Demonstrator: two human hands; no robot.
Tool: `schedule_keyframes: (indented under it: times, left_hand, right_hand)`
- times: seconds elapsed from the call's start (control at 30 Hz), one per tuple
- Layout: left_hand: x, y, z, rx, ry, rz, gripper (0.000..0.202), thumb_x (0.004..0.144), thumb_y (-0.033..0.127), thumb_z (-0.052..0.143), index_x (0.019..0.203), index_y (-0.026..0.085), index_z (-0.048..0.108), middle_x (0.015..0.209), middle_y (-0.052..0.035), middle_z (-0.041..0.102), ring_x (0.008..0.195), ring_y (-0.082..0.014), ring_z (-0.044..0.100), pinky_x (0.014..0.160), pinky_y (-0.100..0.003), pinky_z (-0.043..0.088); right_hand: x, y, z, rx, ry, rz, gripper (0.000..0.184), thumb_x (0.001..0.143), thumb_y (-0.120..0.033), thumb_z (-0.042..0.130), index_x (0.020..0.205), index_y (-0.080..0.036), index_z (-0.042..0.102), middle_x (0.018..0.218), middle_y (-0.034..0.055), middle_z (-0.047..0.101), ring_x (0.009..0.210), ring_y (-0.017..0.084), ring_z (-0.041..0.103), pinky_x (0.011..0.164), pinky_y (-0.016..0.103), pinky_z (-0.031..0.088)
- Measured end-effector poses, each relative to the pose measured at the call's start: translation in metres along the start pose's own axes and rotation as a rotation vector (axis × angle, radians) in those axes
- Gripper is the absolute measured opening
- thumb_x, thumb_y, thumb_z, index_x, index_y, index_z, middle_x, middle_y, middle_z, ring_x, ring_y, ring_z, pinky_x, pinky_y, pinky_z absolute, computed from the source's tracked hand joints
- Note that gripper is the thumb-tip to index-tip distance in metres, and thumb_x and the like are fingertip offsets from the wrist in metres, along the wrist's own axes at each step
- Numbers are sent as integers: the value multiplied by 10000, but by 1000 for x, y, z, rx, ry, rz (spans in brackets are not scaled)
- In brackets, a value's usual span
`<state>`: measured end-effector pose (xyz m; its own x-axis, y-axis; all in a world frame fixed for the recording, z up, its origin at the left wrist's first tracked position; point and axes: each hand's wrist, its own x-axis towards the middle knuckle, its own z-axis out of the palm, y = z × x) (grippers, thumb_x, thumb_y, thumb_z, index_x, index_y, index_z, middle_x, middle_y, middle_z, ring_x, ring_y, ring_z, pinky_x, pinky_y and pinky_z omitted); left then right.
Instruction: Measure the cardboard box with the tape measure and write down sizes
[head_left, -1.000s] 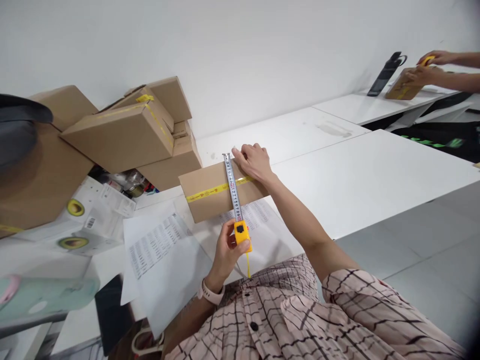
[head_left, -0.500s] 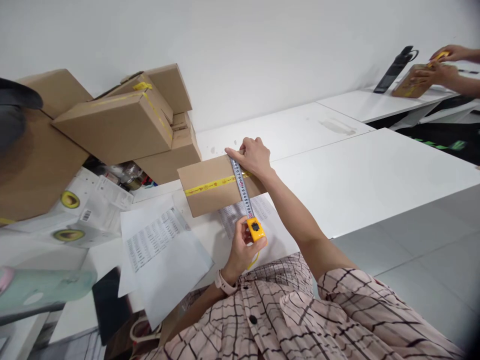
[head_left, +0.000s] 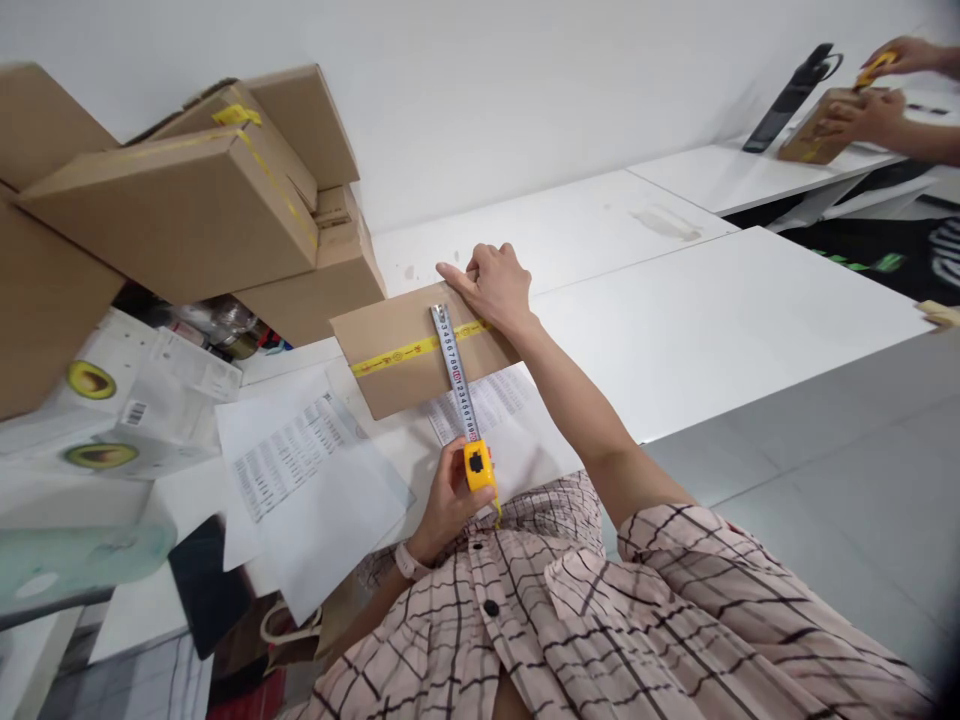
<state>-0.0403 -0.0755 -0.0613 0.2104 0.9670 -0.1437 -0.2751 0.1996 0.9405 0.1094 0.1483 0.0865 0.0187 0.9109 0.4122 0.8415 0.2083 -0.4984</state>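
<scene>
A small flat cardboard box (head_left: 397, 375) with a yellow tape stripe lies on the white table (head_left: 675, 330). My right hand (head_left: 489, 287) rests on the box's far right corner, fingers curled over the edge and forefinger pointing left. My left hand (head_left: 448, 497) grips the yellow case of a tape measure (head_left: 477, 467) near my body. Its metal blade (head_left: 453, 368) runs from the case across the box top to the far edge, just left of my right hand.
Several larger cardboard boxes (head_left: 180, 205) are stacked at the left. Printed sheets (head_left: 300, 470) and avocado-print packaging (head_left: 97, 420) lie in front of them. At the far right another person's hands (head_left: 862, 110) hold a box and a yellow tool beside a black bottle (head_left: 787, 100).
The tape blade has shifted left across the box, and its tip now lies apart from my right hand. My left hand with the case moved left and nearer my body.
</scene>
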Motion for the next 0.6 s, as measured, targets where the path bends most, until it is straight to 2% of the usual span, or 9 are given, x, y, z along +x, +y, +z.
schedule_keyframes:
  times: [0.13,0.23,0.33,0.43,0.53,0.6]
  left_hand:
    - [-20,-15,-24,131,-64,-21,801,658,313,903,1336,245,482,1251,-101,641,1118,-265,638,980,-410,491]
    - [-24,-21,-32,249,-125,25,796,683,326,883,1361,228,477,1246,-101,633,1121,-257,612,969,-386,486]
    - [-21,-21,-33,286,-152,52,787,705,342,864,1370,220,459,1251,-107,619,1112,-249,603,959,-378,490]
    - [-19,-18,-31,326,-163,62,758,726,358,838,1362,220,449,1243,-104,623,1091,-237,614,954,-379,499]
    - [-18,-16,-30,390,-150,93,738,731,386,813,1349,215,449,1232,-100,636,1068,-233,631,936,-375,515]
    - [-19,-15,-29,418,-147,102,748,720,377,817,1352,209,453,1241,-101,638,1086,-241,634,945,-377,516]
  right_hand:
    - [-25,3,4,-7,122,-2,560,951,-743,366,873,-222,558,968,100,672,1053,280,524,722,348,478]
    - [-55,21,22,66,282,-75,475,966,-674,435,875,-230,578,926,85,684,1008,254,545,729,346,483]
    - [-86,48,46,181,391,-193,377,994,-561,460,893,-233,618,978,87,716,995,244,579,826,388,511]
    - [-108,64,57,268,371,-278,369,1025,-475,414,1002,-211,670,1165,116,725,1146,254,593,987,436,496]
    - [-120,62,44,399,322,-221,442,1051,-480,349,1062,-201,692,1218,108,720,1237,246,581,1082,452,443]
    - [-125,54,24,553,284,-113,522,1061,-525,268,1097,-221,692,1162,78,731,1164,222,624,1051,441,462]
